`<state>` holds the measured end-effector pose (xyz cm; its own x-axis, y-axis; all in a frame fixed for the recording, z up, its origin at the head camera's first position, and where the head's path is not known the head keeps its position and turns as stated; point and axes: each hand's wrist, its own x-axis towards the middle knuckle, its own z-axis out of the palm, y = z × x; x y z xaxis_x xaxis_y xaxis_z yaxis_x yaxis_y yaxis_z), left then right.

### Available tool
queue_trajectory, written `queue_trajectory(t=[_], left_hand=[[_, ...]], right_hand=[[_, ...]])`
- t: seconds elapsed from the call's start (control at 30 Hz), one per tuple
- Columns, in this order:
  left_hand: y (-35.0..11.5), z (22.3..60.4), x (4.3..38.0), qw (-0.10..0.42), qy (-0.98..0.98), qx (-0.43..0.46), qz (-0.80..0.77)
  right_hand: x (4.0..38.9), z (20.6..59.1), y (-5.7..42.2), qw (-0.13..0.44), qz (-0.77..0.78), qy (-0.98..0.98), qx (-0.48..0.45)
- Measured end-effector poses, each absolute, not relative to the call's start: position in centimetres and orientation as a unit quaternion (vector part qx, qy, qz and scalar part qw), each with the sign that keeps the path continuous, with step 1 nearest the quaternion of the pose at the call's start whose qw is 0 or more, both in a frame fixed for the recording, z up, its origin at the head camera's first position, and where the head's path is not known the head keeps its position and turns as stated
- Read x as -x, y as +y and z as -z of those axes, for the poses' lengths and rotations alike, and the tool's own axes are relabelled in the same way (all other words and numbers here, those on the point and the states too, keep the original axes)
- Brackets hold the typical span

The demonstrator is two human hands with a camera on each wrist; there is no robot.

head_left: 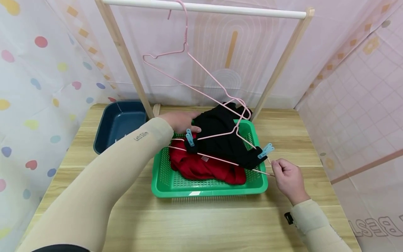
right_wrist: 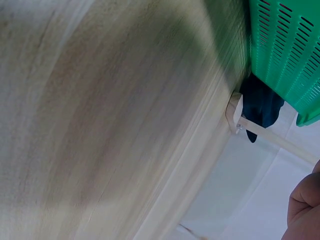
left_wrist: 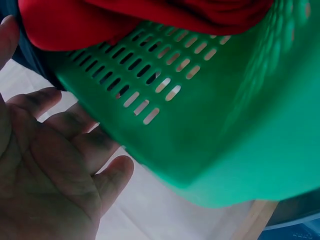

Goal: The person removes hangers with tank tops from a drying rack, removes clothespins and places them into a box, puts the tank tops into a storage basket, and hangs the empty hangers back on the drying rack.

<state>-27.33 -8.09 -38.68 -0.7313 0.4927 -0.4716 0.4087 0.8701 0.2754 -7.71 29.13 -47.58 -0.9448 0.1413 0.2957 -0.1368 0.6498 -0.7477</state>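
Observation:
My right hand (head_left: 288, 178) grips the right end of a pink clothes hanger (head_left: 217, 134) lying over the basket. A black garment (head_left: 220, 122) is fixed to this hanger by two blue clothespins, a left clothespin (head_left: 190, 137) and a right clothespin (head_left: 266, 150). At the garment's left edge is my left hand (head_left: 181, 120), fingers extended; in the left wrist view its loosely spread fingers lie beside the basket's rim. Under the hanger, a red garment (head_left: 204, 171) lies in the green basket (head_left: 226, 191). Only part of the right hand (right_wrist: 306, 207) shows in the right wrist view.
Above the basket a second pink hanger (head_left: 186, 29) hangs from the white rail (head_left: 245, 10) of a wooden rack, its lower corner overlapping the held hanger's hook in view. A dark blue basin (head_left: 105, 122) stands at the back left of the wooden table (head_left: 195, 224).

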Motion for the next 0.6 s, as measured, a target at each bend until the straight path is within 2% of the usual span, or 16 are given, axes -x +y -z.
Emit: queue_trajectory(t=[0.6], left_hand=[[-6.9, 39.3, 27.6, 0.225, 0.929, -0.288, -0.059]], right_hand=[[7.6, 47.4, 29.3, 0.171, -0.414, -0.894, -0.003]])
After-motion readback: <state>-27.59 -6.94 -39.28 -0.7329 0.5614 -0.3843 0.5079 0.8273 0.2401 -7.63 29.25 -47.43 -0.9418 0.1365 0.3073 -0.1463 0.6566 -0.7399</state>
